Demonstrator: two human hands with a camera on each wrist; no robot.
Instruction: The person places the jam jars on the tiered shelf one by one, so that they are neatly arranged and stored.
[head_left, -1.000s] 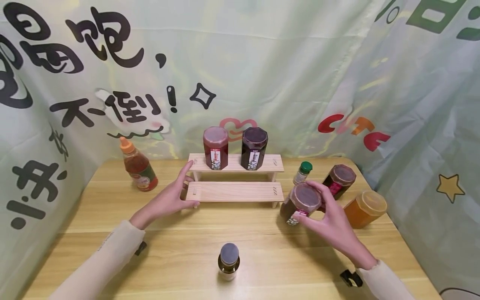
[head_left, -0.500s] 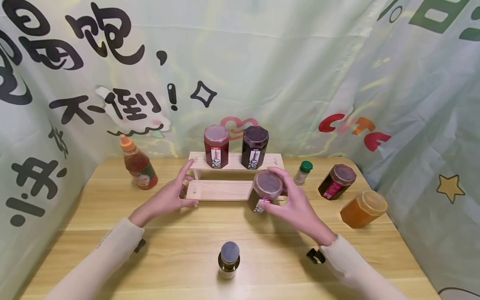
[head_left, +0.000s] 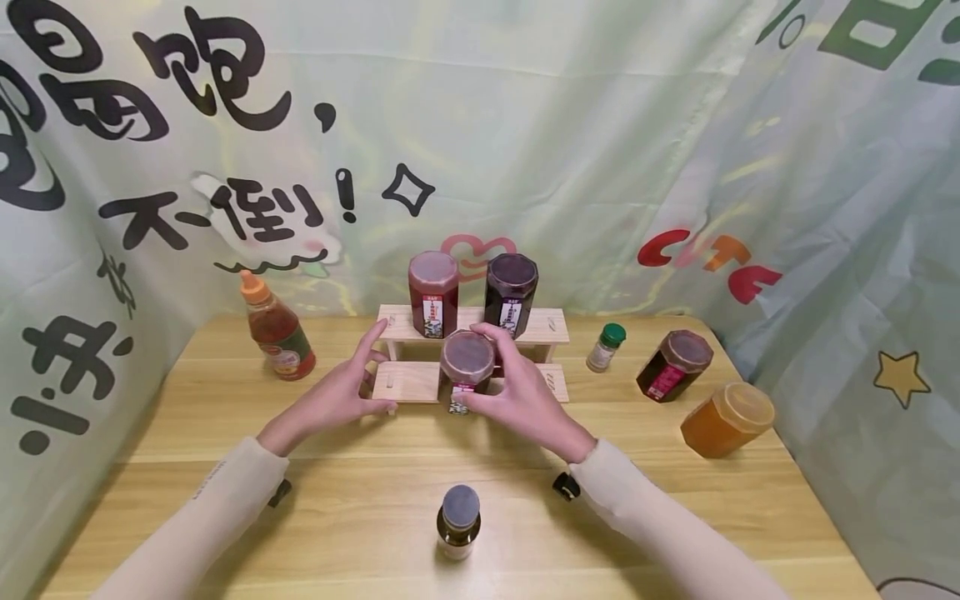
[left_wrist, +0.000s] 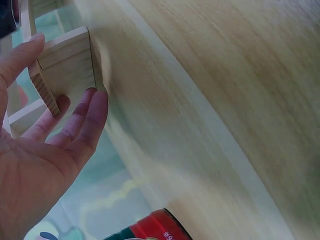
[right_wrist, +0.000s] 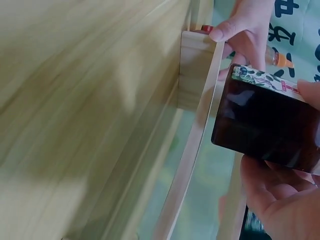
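My right hand (head_left: 528, 408) grips a dark octagonal jam jar (head_left: 467, 358) by its sides, thumb in front and fingers round the back. The jar is upright, over the lower step of a two-step wooden rack (head_left: 408, 382). In the right wrist view the dark jar (right_wrist: 265, 120) shows its flat base above the step's edge. My left hand (head_left: 337, 392) holds the rack's left end, its thumb at the lower step's front corner and index finger by the upper step. Its other fingers lie beside the end panel in the left wrist view. A red jar (head_left: 432, 292) and a dark purple jar (head_left: 511, 292) stand on the upper step.
On the wooden table, an orange-capped sauce bottle (head_left: 279, 333) stands left of the rack. To the right are a small green-capped shaker (head_left: 606, 348), another dark jar (head_left: 672, 367) and an amber jar (head_left: 726, 419). A small dark-capped bottle (head_left: 458, 523) stands in front.
My right hand has carried the dark jar leftward from the table right of the rack to over the middle of the lower step. The left hand has stayed at the rack's left end.
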